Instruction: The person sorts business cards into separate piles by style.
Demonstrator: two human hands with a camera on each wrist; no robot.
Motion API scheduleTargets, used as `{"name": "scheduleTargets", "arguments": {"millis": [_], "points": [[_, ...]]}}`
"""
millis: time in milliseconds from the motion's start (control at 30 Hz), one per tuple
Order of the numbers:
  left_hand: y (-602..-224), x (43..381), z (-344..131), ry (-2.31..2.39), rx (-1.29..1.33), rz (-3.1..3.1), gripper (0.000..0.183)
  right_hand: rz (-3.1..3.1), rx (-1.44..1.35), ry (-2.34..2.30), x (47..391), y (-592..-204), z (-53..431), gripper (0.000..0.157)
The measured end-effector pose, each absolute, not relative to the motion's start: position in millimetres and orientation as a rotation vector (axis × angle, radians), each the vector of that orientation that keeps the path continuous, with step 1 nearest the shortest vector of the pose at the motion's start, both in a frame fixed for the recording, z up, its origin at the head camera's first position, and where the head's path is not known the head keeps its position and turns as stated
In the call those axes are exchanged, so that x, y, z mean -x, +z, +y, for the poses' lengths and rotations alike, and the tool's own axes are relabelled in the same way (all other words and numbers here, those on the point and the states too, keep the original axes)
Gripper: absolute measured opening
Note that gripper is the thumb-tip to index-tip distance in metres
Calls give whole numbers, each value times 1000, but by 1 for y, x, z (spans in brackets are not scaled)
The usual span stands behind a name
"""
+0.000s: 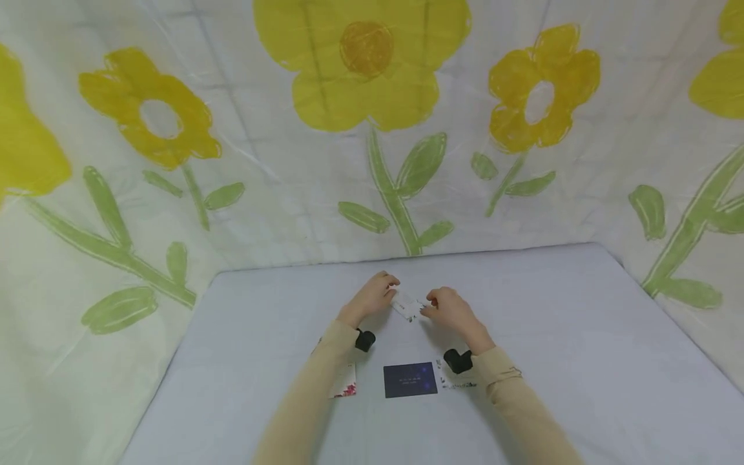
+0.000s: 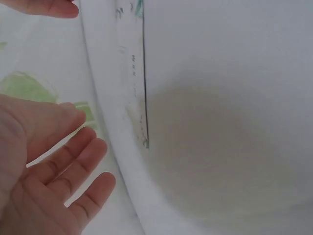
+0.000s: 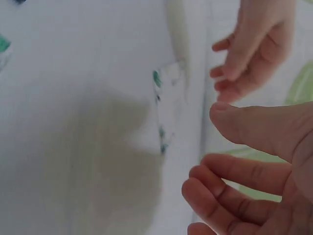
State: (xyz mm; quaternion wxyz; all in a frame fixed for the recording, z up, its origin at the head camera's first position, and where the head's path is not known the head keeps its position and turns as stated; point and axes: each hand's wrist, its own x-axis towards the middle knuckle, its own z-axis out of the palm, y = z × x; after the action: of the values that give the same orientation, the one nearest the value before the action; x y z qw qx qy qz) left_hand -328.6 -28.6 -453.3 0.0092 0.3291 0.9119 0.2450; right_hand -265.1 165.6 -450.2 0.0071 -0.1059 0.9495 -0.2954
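A small white card (image 1: 405,306) with green leaf prints at its ends lies on the far middle of the table, between my two hands in the head view. My left hand (image 1: 372,299) is at the card's left end, its fingers relaxed and slightly bent. In the left wrist view the fingers (image 2: 93,152) hold nothing and stand apart from the card (image 2: 133,68). On the card's other side, my right hand (image 1: 454,312) has loosely bent fingers. The right wrist view shows the right thumb and fingers (image 3: 239,169) with a gap between them, beside the card (image 3: 171,110).
Nearer the body lie a dark blue card (image 1: 409,380), a white card with red flowers (image 1: 347,381) partly under the left sleeve, and a leaf-edged white card (image 1: 456,378) partly behind the right wrist camera (image 1: 458,361). A flower-printed curtain (image 1: 279,194) hangs behind the table (image 1: 261,310).
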Motion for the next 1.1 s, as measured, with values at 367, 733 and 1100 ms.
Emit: {"name": "scheduleTargets", "arguments": {"millis": [367,733,1100], "points": [[-469,332,-19,480,-1107,2865,33,3117,248,-638,274,-476,132,34],[-465,333,-22,342,-1128,2881,32,3071,237,-794,280,-475,139,31],[-451,326,-34,466,-971,2713,36,2862,363,-923,286,-472,151,37]]}}
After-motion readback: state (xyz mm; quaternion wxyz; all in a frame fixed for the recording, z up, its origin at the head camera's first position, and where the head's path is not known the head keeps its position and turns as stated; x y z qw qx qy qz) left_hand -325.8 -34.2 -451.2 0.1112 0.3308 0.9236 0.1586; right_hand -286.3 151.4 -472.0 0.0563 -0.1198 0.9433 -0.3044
